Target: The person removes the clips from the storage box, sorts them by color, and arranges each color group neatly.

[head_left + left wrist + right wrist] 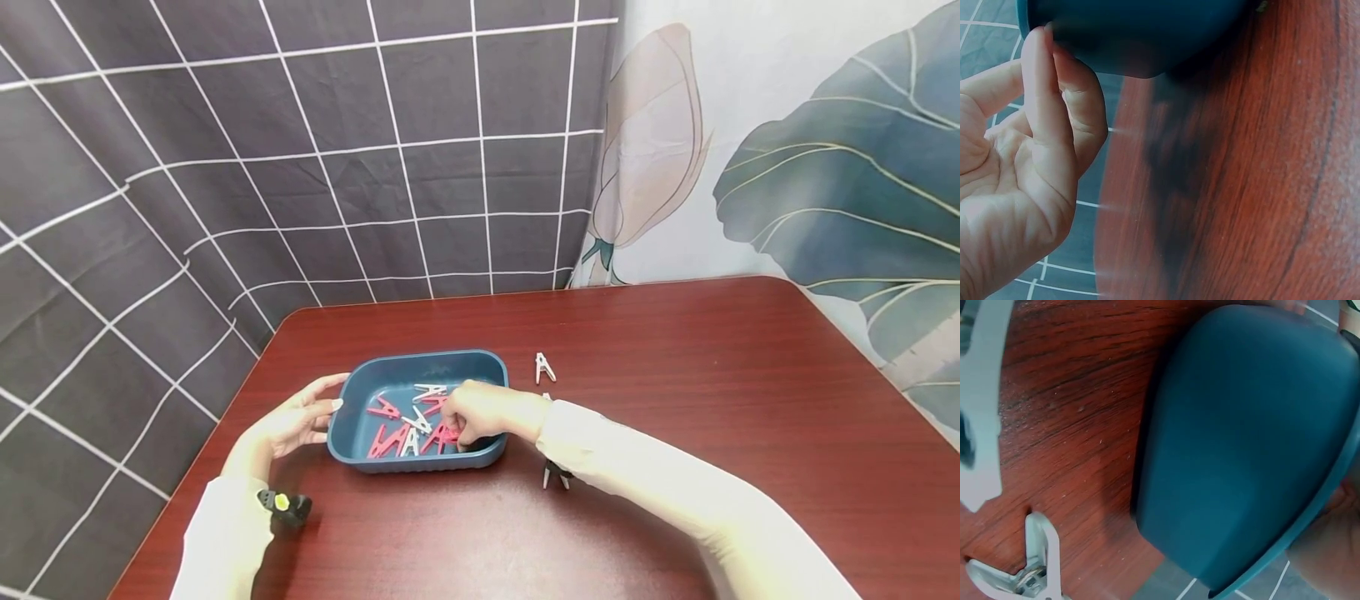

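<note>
A blue plastic basin [416, 462] stands on the table with several red and white clothespins inside. My left hand [303, 417] holds its left rim; in the left wrist view the fingertips [1038, 53] meet the rim. Over the basin's right wall reaches my right hand [480, 412], its fingers curled down onto a red clothespin [447, 435] among the others. The fingertips are partly hidden, and in the right wrist view the basin wall [1241, 444] covers most of the hand. A white clothespin [419, 421] lies near the middle of the basin.
On the table right of the basin lies a white clothespin [543, 367]. Another white clothespin [547, 477] is partly covered by the right wrist. The reddish wooden table [675, 350] reaches back to a grey checked curtain [442, 175].
</note>
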A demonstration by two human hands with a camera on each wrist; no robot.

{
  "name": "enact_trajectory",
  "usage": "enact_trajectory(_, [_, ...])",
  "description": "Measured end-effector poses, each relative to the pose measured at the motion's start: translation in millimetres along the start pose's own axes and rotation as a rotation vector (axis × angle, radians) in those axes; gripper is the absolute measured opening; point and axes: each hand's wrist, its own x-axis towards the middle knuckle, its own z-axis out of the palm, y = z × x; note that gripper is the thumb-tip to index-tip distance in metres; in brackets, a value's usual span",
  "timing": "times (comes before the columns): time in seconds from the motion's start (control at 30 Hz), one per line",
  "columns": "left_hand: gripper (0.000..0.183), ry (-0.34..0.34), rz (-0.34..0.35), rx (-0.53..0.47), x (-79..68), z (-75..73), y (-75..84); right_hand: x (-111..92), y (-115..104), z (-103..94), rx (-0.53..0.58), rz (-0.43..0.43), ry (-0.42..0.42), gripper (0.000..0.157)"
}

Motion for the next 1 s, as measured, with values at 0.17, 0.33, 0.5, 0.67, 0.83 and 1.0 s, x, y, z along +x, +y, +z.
enact_trajectory(0.17, [0.051, -0.005, 0.006, 0.014, -0.4, -1.0, -1.1, -5.9, 3.3, -2.7, 0.031, 0.025, 0.045, 0.014])
enact_trajectory(0.33, [0.051, -0.006, 0.018, 0.022, 0.3, -2.0, -1.3, -14.3, 5.1, -7.4, 0.052, 0.005, 0.138, 0.008])
enact_trajectory(0.5, [0.050, -0.009, 0.009, 0.009, -0.1, -0.3, -1.1, -25.8, 5.1, -14.1, 0.119, 0.017, 0.245, 0.007])
enact_trajectory(0.67, [0.050, -0.010, -0.006, 0.014, 1.0, 0.5, 0.5, -40.5, 7.9, -23.8, 0.163, 0.114, 0.367, 0.009])
enact_trajectory(0.83, [0.052, -0.002, 0.000, 0.019, 0.0, 1.4, 1.4, -55.9, 14.2, -36.5, 0.242, 0.212, 0.472, 0.009])
enact_trajectory(1.0, [0.052, -0.006, 0.002, 0.012, -2.0, 2.2, 1.8, -69.9, 22.7, -47.3, 0.318, 0.313, 0.533, 0.009])
